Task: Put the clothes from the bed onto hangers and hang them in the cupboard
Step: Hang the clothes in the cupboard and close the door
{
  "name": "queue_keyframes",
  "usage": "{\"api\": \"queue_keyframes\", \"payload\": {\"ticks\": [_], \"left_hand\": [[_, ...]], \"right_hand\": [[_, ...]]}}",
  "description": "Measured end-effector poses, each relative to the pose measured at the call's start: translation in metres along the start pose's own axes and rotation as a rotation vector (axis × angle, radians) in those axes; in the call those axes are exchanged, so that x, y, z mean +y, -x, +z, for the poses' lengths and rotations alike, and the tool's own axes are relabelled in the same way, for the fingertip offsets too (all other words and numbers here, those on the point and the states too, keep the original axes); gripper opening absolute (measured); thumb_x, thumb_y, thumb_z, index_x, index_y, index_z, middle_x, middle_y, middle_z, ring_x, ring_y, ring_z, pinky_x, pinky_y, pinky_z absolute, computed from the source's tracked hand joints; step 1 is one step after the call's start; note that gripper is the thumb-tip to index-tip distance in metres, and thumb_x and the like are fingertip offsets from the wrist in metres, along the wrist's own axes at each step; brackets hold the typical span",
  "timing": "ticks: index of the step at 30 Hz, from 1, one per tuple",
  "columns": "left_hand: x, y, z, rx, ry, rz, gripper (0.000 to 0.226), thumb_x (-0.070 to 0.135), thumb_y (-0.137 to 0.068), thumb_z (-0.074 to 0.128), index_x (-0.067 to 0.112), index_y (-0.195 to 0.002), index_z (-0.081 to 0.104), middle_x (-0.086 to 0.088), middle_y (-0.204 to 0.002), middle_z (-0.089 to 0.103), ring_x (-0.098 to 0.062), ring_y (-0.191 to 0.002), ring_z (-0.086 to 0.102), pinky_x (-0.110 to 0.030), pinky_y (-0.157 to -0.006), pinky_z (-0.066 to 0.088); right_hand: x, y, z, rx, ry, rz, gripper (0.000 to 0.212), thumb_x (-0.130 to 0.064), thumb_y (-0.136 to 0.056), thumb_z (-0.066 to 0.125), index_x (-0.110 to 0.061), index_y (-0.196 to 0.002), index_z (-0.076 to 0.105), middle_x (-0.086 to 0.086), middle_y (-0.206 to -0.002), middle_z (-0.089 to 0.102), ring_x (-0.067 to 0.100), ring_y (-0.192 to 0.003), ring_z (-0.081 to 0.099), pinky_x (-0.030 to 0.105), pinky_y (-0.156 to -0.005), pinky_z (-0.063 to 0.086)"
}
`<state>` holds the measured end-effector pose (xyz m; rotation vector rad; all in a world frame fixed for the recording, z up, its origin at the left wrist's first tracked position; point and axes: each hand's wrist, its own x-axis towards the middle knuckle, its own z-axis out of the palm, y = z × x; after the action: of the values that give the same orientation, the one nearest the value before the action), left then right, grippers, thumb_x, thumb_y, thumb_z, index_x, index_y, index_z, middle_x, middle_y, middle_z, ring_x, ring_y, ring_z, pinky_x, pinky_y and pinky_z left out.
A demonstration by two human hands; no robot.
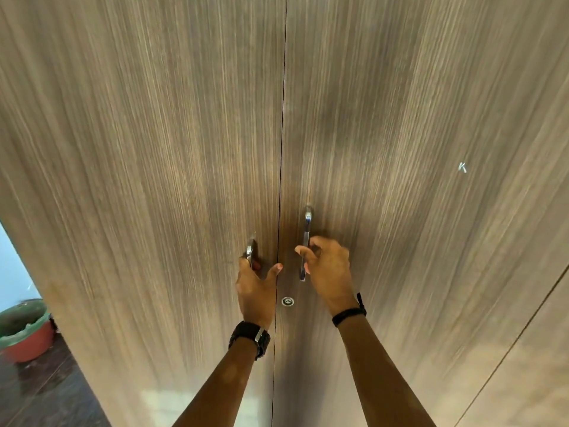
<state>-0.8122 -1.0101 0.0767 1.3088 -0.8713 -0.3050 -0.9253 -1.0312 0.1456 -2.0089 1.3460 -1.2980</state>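
Note:
The cupboard (154, 180) fills the view, its two brown wood-grain doors closed with a thin seam down the middle. My left hand (255, 288) grips the metal handle of the left door (251, 249), fingers curled behind it and thumb sticking out. My right hand (328, 266) holds the long metal handle of the right door (306, 229), fingers hooked round its middle. A round keyhole (287, 301) sits just below, between my wrists. No clothes, hangers or bed are in view.
A red basin with a green rim (26, 331) stands on the dark floor (40, 392) at the lower left, beside the cupboard's edge. Another door panel (523, 380) adjoins at the right. A small white "K" mark (462, 167) is on the right door.

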Motion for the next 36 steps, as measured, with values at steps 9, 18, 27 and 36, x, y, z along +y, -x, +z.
{"api": "queue_keyframes", "payload": {"ticks": [9,18,27,36], "left_hand": [[-0.005,-0.005,0.002,0.047,-0.096,-0.016,0.049,0.028,-0.075,0.078,0.009,-0.112,0.053,0.002,-0.090,0.057,-0.021,-0.083,0.058,-0.031,-0.074,0.054],[-0.005,-0.003,0.001,-0.026,-0.093,-0.013,0.059,0.020,-0.076,0.078,0.007,-0.121,0.043,-0.007,-0.111,0.054,-0.021,-0.101,0.055,-0.030,-0.086,0.052],[-0.012,-0.016,-0.002,-0.180,-0.053,-0.004,0.055,0.011,-0.080,0.073,0.013,-0.120,0.035,-0.011,-0.123,0.050,-0.025,-0.115,0.054,-0.045,-0.095,0.051],[0.008,0.020,-0.034,-0.049,-0.214,0.051,0.060,0.001,-0.079,0.070,0.003,-0.131,0.040,-0.009,-0.122,0.043,-0.016,-0.107,0.045,-0.021,-0.090,0.041]], "right_hand": [[0.004,-0.005,0.000,-0.001,-0.061,0.028,0.031,-0.027,-0.087,0.067,-0.009,-0.065,0.054,0.000,-0.058,0.055,0.020,-0.061,0.065,0.025,-0.061,0.057],[-0.002,-0.005,0.001,0.015,-0.014,0.038,0.027,-0.025,-0.086,0.068,-0.012,-0.066,0.055,0.007,-0.065,0.064,0.015,-0.062,0.066,0.016,-0.058,0.049],[-0.005,-0.002,0.004,0.056,-0.032,0.018,0.027,-0.024,-0.086,0.068,-0.017,-0.065,0.052,0.000,-0.059,0.057,0.018,-0.059,0.063,0.020,-0.059,0.052],[-0.007,0.057,0.017,0.076,-0.136,0.132,0.040,-0.005,-0.088,0.064,-0.008,-0.125,0.049,-0.007,-0.073,0.052,-0.004,-0.066,0.050,-0.002,-0.063,0.040]]}}
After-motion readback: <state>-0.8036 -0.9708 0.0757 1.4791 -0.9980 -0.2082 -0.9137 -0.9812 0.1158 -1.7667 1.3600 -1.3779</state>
